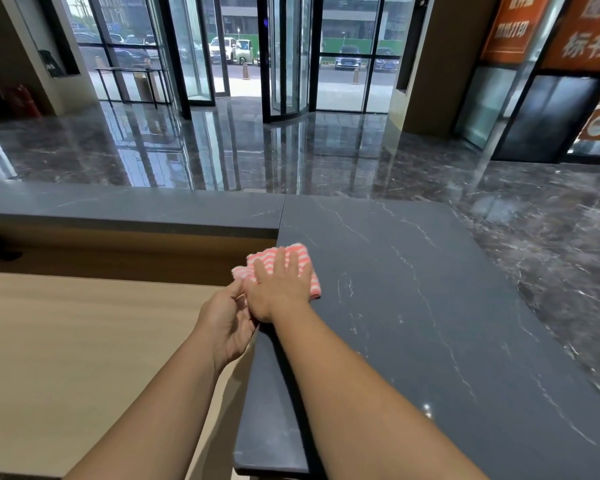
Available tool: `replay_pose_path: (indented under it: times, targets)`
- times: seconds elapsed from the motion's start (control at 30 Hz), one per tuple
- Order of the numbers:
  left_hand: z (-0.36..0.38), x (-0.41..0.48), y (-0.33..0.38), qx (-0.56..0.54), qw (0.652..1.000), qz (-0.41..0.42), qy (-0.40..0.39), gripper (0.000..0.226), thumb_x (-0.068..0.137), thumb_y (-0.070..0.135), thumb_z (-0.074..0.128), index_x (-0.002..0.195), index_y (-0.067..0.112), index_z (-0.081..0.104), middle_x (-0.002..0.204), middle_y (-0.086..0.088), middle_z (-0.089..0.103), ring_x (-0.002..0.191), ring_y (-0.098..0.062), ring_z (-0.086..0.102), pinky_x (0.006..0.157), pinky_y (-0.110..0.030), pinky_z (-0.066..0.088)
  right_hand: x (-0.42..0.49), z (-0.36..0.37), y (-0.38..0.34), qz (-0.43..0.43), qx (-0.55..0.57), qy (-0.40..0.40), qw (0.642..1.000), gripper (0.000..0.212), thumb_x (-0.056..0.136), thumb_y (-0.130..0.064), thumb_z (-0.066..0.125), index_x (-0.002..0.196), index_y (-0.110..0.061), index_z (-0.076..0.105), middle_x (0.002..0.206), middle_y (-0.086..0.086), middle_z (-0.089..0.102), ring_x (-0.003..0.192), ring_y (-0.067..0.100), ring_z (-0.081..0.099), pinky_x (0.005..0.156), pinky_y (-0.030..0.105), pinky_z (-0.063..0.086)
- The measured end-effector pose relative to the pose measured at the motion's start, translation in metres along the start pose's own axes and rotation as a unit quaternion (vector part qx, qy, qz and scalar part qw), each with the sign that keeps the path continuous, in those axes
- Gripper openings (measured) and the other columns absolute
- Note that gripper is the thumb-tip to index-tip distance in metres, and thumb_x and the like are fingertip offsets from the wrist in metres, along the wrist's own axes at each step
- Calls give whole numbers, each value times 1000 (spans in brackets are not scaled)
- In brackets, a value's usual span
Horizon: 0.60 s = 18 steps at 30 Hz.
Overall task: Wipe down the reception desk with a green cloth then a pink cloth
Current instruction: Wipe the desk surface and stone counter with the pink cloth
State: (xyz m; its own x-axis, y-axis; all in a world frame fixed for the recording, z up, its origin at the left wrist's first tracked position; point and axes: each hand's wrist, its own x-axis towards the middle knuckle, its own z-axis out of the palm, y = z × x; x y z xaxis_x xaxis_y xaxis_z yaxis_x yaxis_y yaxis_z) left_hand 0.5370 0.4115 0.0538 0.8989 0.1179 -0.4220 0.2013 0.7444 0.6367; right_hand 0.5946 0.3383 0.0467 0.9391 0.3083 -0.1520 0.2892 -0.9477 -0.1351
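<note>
A pink and white striped cloth (303, 258) lies on the dark marble-look top of the reception desk (413, 306), near its left edge. My right hand (279, 289) lies flat on the cloth with fingers spread, pressing it onto the top. My left hand (227, 322) is just left of it, off the desk edge, and its fingertips pinch the cloth's left corner, which hangs over the edge. No green cloth is in view.
A lower pale wooden work surface (84, 341) lies to my left. A narrow dark ledge (129, 207) runs along the far side. Beyond it are the glossy lobby floor (257, 150), a revolving glass door (288, 57) and orange signs (589, 32).
</note>
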Motion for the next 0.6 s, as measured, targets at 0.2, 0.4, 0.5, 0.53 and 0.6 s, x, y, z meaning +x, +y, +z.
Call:
replay_pose_path:
  times: [0.2,0.4,0.5,0.53,0.6]
  targets:
    - [17,-8,-7,93,994,22,47,43,103,30,39,138,4,47,130,-9,60,115,-22,59,94,-31,46,-12,-3,44,-32,10,-10,999,58,101,-55,11,154,-37,-5,162,4,-16,148,28,-18,117,52,-13]
    - [26,-18,-10,180,979,24,91,49,103,34,39,146,9,39,145,-8,48,131,-24,48,100,-33,41,-30,-14,122,63,13,-6,998,58,101,-54,11,154,-37,-7,162,4,-16,148,26,-18,118,47,-14]
    - [20,-23,-8,194,975,20,102,47,103,33,39,141,7,43,142,-12,51,127,-26,51,99,-35,42,-40,-20,159,116,21,-4,993,60,100,-57,12,154,-38,-6,162,3,-16,149,24,-16,118,45,-13]
    - [17,-24,-7,195,975,17,110,43,103,33,40,133,5,48,137,-14,55,121,-27,55,95,-35,45,-42,-21,167,127,24,-4,992,60,100,-57,12,154,-38,-6,163,3,-16,149,24,-16,119,45,-12]
    - [11,-28,-6,191,974,3,121,34,102,33,42,115,3,52,126,-17,61,109,-28,61,89,-37,50,-45,-22,174,137,31,-5,990,60,100,-57,13,154,-38,-5,163,3,-16,149,25,-16,119,47,-11]
